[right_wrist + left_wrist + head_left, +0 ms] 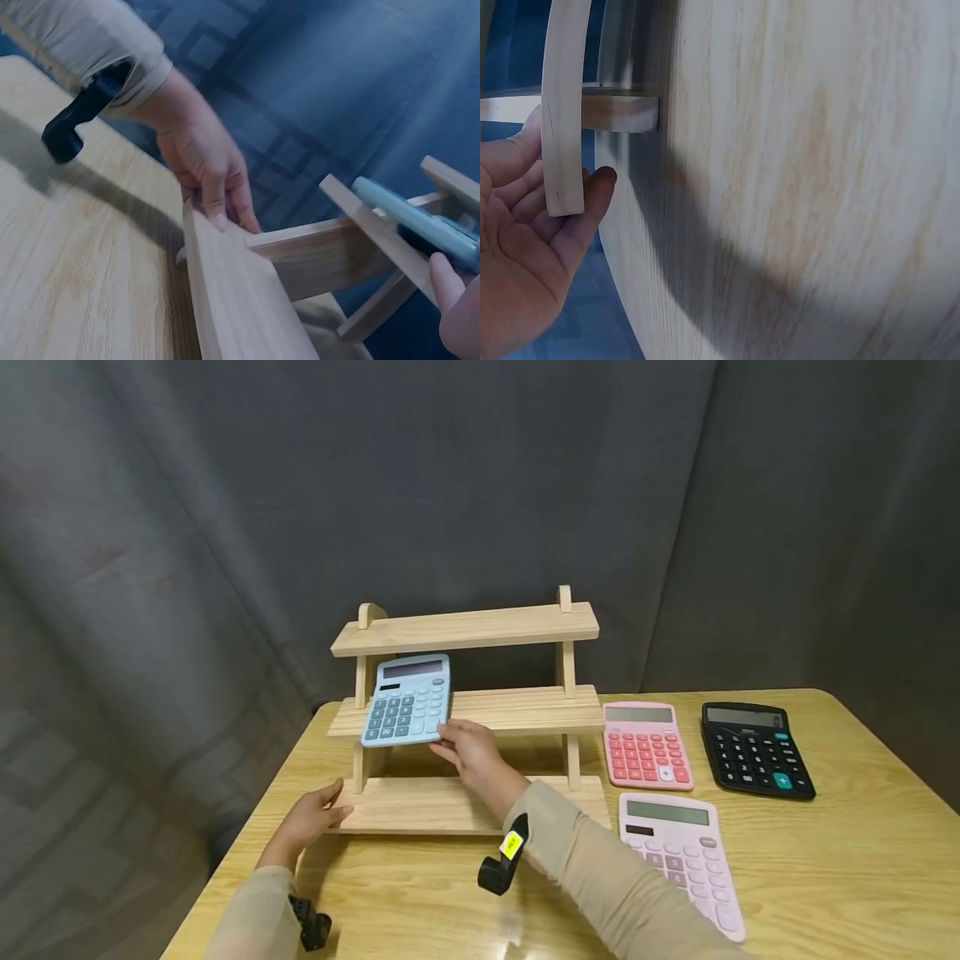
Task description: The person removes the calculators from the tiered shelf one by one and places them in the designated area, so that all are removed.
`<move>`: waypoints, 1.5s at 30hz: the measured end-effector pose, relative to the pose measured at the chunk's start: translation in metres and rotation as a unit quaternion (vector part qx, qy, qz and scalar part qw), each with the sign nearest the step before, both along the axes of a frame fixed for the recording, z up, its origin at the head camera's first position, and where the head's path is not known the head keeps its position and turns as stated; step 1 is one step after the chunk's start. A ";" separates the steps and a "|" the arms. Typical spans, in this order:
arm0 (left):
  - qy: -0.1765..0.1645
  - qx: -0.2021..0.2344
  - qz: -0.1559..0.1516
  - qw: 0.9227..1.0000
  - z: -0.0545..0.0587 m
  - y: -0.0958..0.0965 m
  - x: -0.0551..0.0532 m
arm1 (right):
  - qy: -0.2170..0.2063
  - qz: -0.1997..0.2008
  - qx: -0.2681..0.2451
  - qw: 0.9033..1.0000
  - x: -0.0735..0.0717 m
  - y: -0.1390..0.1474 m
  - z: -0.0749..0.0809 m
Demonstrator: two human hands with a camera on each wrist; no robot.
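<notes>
A light blue calculator [408, 702] stands tilted back at the left of the middle shelf [517, 710] of a three-tier wooden display rack [465, 627]. My right hand [472, 756] pinches its lower right corner. In the right wrist view the blue calculator [420, 221] appears edge-on, with part of my right hand [461, 315] beside it. My left hand [307, 818] grips the left end of the rack's bottom board [420, 802]. The left wrist view shows the thumb of that hand [525, 240] on one side of the board [564, 112] and fingers on the other.
Right of the rack, a pink calculator [648, 747] and a black calculator [757, 752] lie on the wooden table [862, 860]. A pale pink calculator [686, 852] lies nearer, partly covered by my right sleeve. A dark grey curtain [480, 485] hangs behind.
</notes>
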State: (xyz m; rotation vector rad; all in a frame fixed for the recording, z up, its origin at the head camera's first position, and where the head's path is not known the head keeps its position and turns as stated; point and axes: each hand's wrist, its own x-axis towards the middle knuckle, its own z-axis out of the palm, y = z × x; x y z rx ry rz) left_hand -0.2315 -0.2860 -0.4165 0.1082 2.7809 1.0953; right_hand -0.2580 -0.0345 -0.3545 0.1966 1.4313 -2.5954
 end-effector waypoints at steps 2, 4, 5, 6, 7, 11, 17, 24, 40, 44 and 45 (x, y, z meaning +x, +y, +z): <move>-0.002 -0.004 0.002 1.000 0.001 -0.001 -0.001 | 0.004 0.005 -0.014 1.000 0.000 0.001 0.003; -0.001 -0.006 0.004 1.000 0.001 -0.002 -0.003 | 0.006 0.009 -0.028 1.000 0.001 0.002 0.004; -0.002 -0.006 0.004 1.000 0.001 -0.002 -0.003 | 0.007 0.010 -0.034 0.999 0.001 0.002 0.004; -0.004 0.000 0.006 1.000 0.001 -0.002 -0.004 | 0.009 0.011 -0.039 0.999 0.001 0.003 0.005; -0.007 0.006 0.005 1.000 0.000 -0.002 -0.004 | 0.010 0.013 -0.044 0.999 0.001 0.003 0.005; -0.021 0.039 0.012 0.999 -0.003 -0.002 -0.004 | 0.009 0.009 -0.065 0.998 0.004 0.007 0.003; -0.017 0.048 0.017 0.999 -0.009 0.000 -0.003 | 0.011 0.018 -0.065 0.998 0.014 0.016 0.003; -0.015 0.037 0.016 0.999 -0.008 -0.002 -0.003 | 0.020 0.038 -0.077 0.996 0.030 0.030 0.010; -0.006 0.023 0.006 1.000 -0.003 0.000 0.003 | 0.038 0.026 -0.065 0.997 0.062 0.073 0.023; -0.004 0.018 -0.002 1.000 -0.001 0.000 0.002 | 0.032 0.014 -0.068 0.997 0.070 0.085 0.022; -0.004 0.017 -0.003 1.000 -0.001 0.000 0.001 | 0.029 0.012 -0.071 0.997 0.072 0.088 0.022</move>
